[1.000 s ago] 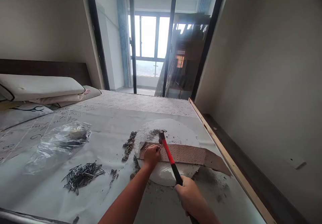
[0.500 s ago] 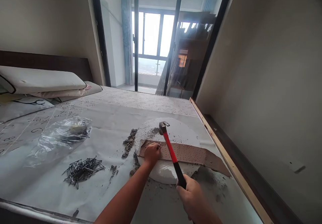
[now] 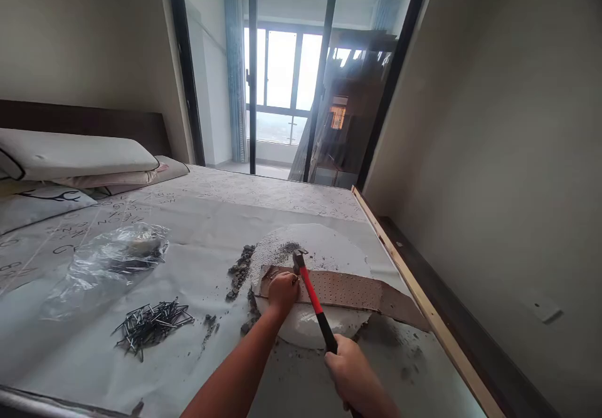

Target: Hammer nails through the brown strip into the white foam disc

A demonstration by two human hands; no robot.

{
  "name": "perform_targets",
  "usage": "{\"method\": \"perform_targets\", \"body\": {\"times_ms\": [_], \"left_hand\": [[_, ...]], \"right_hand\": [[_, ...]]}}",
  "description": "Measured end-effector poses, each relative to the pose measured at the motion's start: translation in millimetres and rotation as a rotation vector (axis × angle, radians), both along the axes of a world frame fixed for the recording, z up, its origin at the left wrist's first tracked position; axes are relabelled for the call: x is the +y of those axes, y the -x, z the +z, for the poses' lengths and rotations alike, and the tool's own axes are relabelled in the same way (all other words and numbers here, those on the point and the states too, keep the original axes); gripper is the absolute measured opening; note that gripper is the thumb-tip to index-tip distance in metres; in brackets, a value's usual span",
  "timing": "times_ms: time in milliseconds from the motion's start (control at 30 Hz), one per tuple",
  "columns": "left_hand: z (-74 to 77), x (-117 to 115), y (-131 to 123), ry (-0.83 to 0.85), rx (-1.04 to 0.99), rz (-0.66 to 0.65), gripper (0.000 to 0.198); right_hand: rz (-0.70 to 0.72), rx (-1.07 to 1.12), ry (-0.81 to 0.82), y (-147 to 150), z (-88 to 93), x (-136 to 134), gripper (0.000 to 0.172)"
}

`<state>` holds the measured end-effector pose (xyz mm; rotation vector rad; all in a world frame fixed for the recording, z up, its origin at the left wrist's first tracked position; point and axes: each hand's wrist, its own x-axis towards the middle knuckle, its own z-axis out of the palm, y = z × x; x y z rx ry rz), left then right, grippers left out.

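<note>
My right hand [image 3: 355, 371] grips the black handle end of a claw hammer [image 3: 312, 294] with a red upper shaft. The hammer head is just above the fingertips of my left hand [image 3: 283, 294]. Those fingers are pinched together on what looks like a nail, mostly hidden, over the left part of a brown strip [image 3: 345, 289] dotted with rows of small holes. Beneath the strip is a round white slab [image 3: 324, 239], with grey crumbs scattered on it. A heap of loose nails [image 3: 153, 325] lies to the left of my forearm.
A crumpled clear plastic bag [image 3: 110, 267] lies on the covered bed [image 3: 216, 217], behind the nails. Grey rubble [image 3: 241, 271] borders the slab's left side. A wooden batten [image 3: 418, 296] runs along the right edge by the wall. Pillows [image 3: 79, 155] are stacked at far left.
The hammer has come down and slightly left, its head now close to my left fingers. My left hand keeps its pinch on the strip. The view has shifted a little.
</note>
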<state>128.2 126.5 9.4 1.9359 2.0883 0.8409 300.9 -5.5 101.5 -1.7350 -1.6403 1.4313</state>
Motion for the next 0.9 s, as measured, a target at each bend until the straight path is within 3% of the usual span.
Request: {"method": "perform_targets", "body": {"times_ms": [167,333,433,533,700,767,900], "left_hand": [[-1.1,0.3,0.1,-0.028,0.028,-0.028,0.023],[2.3,2.1,4.8,-0.008,-0.083,-0.057,0.019],[6.0,4.8,14.2,-0.019,-0.29,-0.072,0.016],[9.1,6.9,24.2,-0.045,-0.587,0.007,0.022],[10.1,6.2,30.8,-0.102,-1.083,0.036,0.028],[11.1,5.1,31.0,-0.109,-1.174,0.02,0.028],[25.3,0.7,34.9,-0.188,-1.289,-0.001,0.026]], "right_hand": [[-0.045,-0.025,-0.113,-0.7,-1.9,-2.3,0.016],[-0.012,-0.088,0.044,0.0,-8.6,2.5,0.014],[-0.029,-0.098,-0.062,-3.7,-13.0,2.1,0.015],[-0.056,-0.057,-0.189,-6.0,-19.6,0.7,0.012],[-0.043,-0.088,-0.015,4.5,-30.7,6.3,0.014],[-0.045,-0.112,0.026,7.0,-33.8,9.3,0.016],[-0.051,-0.11,-0.067,-0.5,-38.2,7.5,0.015]]}}
